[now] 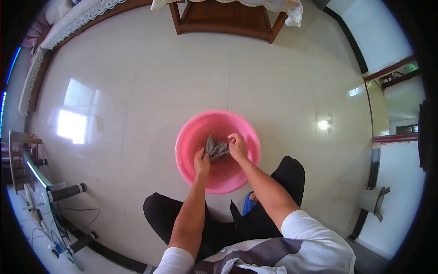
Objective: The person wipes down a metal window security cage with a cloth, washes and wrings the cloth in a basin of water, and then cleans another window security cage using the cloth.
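Observation:
A round pink basin stands on the tiled floor between my knees. Over its inside hangs a crumpled grey-brown cloth, stretched between my two hands. My left hand has its fingers closed on the cloth's left end. At the other end, my right hand pinches the cloth near the basin's right side. The lower part of the basin's inside looks smooth and pink; whether it holds water is hard to tell.
A wooden table with a lace cover stands ahead. Along the left are a lace-covered wooden seat and a glass-topped stand with cables. A blue slipper is on my foot, right of centre. An open doorway lies at right.

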The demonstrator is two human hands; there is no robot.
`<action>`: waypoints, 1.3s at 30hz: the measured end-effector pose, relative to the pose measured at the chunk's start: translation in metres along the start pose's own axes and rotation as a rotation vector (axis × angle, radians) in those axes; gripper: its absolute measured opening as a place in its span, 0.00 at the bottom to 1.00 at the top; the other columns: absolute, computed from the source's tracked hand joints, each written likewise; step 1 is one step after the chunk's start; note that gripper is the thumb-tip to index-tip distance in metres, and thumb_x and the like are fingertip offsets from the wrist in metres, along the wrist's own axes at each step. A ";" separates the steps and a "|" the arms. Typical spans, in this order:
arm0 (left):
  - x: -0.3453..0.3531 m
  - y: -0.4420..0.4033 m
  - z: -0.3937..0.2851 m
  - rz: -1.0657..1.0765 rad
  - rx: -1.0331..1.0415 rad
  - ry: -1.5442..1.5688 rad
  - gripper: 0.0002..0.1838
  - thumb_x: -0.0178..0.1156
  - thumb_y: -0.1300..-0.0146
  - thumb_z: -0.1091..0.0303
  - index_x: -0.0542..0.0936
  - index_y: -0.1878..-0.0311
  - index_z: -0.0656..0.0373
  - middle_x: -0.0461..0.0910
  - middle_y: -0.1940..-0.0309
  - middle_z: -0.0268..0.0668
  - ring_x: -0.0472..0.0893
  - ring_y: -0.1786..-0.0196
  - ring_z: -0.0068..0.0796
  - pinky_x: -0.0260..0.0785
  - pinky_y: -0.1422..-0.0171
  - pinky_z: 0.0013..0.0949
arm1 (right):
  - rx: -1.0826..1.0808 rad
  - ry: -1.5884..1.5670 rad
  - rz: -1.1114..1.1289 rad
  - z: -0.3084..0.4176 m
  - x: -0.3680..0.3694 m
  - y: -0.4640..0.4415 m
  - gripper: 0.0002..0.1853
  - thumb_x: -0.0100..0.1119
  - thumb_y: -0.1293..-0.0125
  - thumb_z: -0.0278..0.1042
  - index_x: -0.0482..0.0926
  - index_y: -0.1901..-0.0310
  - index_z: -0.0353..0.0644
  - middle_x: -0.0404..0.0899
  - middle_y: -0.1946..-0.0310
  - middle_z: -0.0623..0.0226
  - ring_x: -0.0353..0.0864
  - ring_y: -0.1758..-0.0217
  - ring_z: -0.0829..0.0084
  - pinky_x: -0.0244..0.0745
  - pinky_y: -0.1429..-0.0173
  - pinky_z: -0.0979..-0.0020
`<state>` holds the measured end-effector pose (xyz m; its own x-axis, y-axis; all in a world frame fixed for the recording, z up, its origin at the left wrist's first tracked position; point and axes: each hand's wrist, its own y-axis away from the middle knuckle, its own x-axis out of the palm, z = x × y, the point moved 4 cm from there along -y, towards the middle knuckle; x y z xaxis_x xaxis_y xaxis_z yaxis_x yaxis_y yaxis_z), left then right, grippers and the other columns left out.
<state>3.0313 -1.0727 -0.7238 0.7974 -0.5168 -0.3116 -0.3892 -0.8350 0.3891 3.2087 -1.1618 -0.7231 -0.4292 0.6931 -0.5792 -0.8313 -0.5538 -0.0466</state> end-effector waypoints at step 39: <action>-0.005 0.006 0.013 -0.004 -0.509 0.275 0.28 0.53 0.33 0.48 0.74 0.43 0.65 0.77 0.49 0.46 0.76 0.45 0.41 0.67 0.40 0.41 | 0.472 -0.041 0.382 0.018 0.016 0.038 0.23 0.52 0.44 0.28 0.74 0.45 0.35 0.79 0.54 0.49 0.79 0.50 0.57 0.71 0.46 0.64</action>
<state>3.0189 -1.0771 -0.7311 0.9156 -0.3886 -0.1034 -0.1693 -0.6056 0.7775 3.1634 -1.1635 -0.7193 -0.7334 0.5083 -0.4514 -0.6786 -0.5090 0.5295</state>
